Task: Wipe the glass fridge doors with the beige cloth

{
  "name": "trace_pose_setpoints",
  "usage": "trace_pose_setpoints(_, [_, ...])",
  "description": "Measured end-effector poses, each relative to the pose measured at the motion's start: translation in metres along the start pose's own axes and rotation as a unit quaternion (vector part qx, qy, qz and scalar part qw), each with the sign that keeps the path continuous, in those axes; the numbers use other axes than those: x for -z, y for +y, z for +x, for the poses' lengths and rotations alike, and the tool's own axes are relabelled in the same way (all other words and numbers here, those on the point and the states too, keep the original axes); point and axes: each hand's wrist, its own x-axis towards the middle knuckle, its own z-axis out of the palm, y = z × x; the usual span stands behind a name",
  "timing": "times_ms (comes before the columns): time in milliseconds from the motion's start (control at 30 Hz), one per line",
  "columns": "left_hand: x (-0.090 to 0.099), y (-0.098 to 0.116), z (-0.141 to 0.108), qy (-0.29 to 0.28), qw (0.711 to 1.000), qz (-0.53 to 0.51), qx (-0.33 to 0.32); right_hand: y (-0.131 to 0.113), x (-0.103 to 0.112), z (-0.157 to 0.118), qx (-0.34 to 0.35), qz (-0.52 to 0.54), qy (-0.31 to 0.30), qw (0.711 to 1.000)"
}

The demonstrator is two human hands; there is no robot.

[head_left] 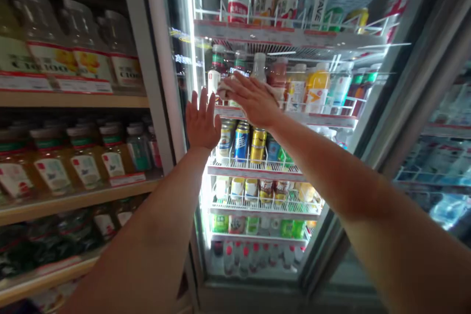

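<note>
- Pressing over a pale cloth (223,89), the right hand (253,100) lay near twelve o'clock from the head view's centre, its fingers almost straight and unclenched; whether its thumb pinched the fabric, I could not tell.
- The cloth sat at twelve o'clock, beneath that hand at the glass door (184,39), edges showing at its nine and three o'clock.
- At ten o'clock, the left hand (200,122) stood raised, fingers fanned apart toward the glass; contact was unclear.
- Behind the glass, a gold can (258,146) stood at the right hand's six o'clock.
</note>
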Motion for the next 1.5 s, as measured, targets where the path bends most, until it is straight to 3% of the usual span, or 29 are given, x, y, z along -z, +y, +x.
trace_pose_setpoints(33, [0.0,0.0,0.0,-0.001,1.0,-0.003,0.002,0.003,0.003,0.005,0.029,-0.001,-0.022,0.999])
trace_pose_setpoints(100, [0.0,0.0,0.0,-0.001,1.0,-0.009,0.005,0.021,0.015,0.014,0.023,-0.008,-0.001,1.0])
trace_pose_setpoints(233, [-0.001,0.0,0.0,0.008,1.0,-0.011,0.003,0.059,0.037,0.01,-0.139,-0.055,0.153,0.977])
trace_pose_setpoints(300, [-0.001,0.0,0.0,0.008,1.0,-0.004,0.0,0.06,0.036,-0.006,-0.156,-0.07,0.167,0.971])
trace_pose_setpoints(467, [-0.001,0.001,0.0,-0.001,1.0,-0.001,0.001,0.057,0.04,-0.057,0.008,-0.028,0.021,0.999])
trace_pose_setpoints(533, [-0.002,0.0,0.0,-0.001,1.0,0.001,-0.002,0.073,0.051,-0.075,-0.027,-0.046,0.045,0.998])
trace_pose_setpoints(633, [-0.002,-0.001,0.001,-0.003,1.0,0.006,-0.008,0.092,0.063,-0.105,-0.137,-0.103,0.156,0.973])
trace_pose_setpoints(700, [-0.002,-0.002,0.001,-0.008,1.0,-0.001,-0.005,0.089,0.06,-0.128,-0.16,-0.118,0.171,0.965])
trace_pose_setpoints(833, [-0.001,-0.001,0.002,-0.006,1.0,-0.022,0.002,0.069,0.051,-0.16,-0.041,-0.088,0.023,0.995])
trace_pose_setpoints(900, [0.0,0.001,0.002,-0.002,1.0,-0.027,0.005,0.076,0.057,-0.167,-0.034,-0.099,-0.003,0.995])
trace_pose_setpoints(967, [0.0,0.002,0.002,-0.002,0.999,-0.03,0.01,0.093,0.066,-0.172,-0.119,-0.133,0.063,0.982])
trace_pose_setpoints(1033, [0.001,0.002,0.002,-0.003,1.0,-0.021,0.009,0.107,0.068,-0.182,-0.218,-0.161,0.156,0.95])
trace_pose_setpoints(1100, [0.002,0.001,0.001,-0.006,1.0,0.001,-0.001,0.104,0.061,-0.197,-0.255,-0.169,0.205,0.93])
trace_pose_setpoints(1167, [0.002,0.0,0.001,-0.008,1.0,0.017,-0.011,0.087,0.048,-0.213,-0.226,-0.16,0.175,0.945])
trace_pose_setpoints(1233, [0.002,-0.001,0.0,-0.005,1.0,0.018,-0.022,0.066,0.038,-0.222,-0.169,-0.135,0.104,0.971])
trace_pose_setpoints(1333, [0.0,-0.004,0.0,0.006,0.999,0.01,-0.04,0.059,0.04,-0.216,-0.137,-0.101,0.035,0.985])
trace_pose_setpoints(1400, [-0.002,-0.006,0.0,0.008,0.999,0.007,-0.048,0.07,0.047,-0.209,-0.188,-0.102,0.066,0.975])
trace_pose_setpoints(1500, [-0.004,-0.008,0.0,0.01,0.999,0.006,-0.049,0.076,0.046,-0.208,-0.307,-0.114,0.162,0.931])
